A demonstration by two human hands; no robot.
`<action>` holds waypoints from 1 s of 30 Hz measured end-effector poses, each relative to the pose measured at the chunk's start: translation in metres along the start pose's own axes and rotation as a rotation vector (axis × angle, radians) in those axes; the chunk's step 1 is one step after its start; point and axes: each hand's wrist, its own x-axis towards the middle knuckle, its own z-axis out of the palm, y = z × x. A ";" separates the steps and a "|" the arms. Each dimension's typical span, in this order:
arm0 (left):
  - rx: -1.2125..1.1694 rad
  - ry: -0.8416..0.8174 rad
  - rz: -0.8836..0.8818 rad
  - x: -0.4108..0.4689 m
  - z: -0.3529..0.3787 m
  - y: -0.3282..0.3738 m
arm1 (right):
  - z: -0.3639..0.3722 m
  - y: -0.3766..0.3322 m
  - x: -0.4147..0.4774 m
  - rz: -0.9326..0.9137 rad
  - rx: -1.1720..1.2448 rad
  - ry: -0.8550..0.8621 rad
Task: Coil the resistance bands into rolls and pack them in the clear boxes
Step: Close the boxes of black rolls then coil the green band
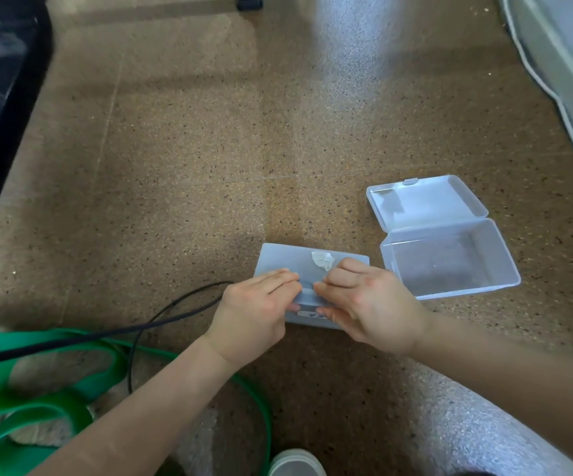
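- Head view: closed clear box (285, 261) sits on the floor (175, 166), long axis left-right, latch side towards the person.
- Left hand (254, 314) and right hand (371, 307) both grip that near edge. Fingers (283, 278) are curled over the lid with thumbs on the front wall, pinching the box at the latch.
- Judgement: opening the lid; both hands equally near.
- Open clear box (450, 259) lies just right of it, lid laid back, looks empty.
- Green resistance bands (37, 400) lie uncoiled at lower left, nearer the left hand. A black cable (175, 304) crosses them.
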 end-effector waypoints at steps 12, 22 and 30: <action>-0.106 -0.075 -0.242 -0.002 -0.020 -0.040 | -0.006 0.011 0.007 0.087 0.062 0.009; -0.004 -0.037 -0.122 -0.005 -0.018 -0.033 | -0.012 0.015 0.016 0.298 0.236 -0.333; 0.088 -0.131 -0.039 -0.002 -0.028 -0.033 | -0.010 0.016 0.018 0.189 0.128 -0.328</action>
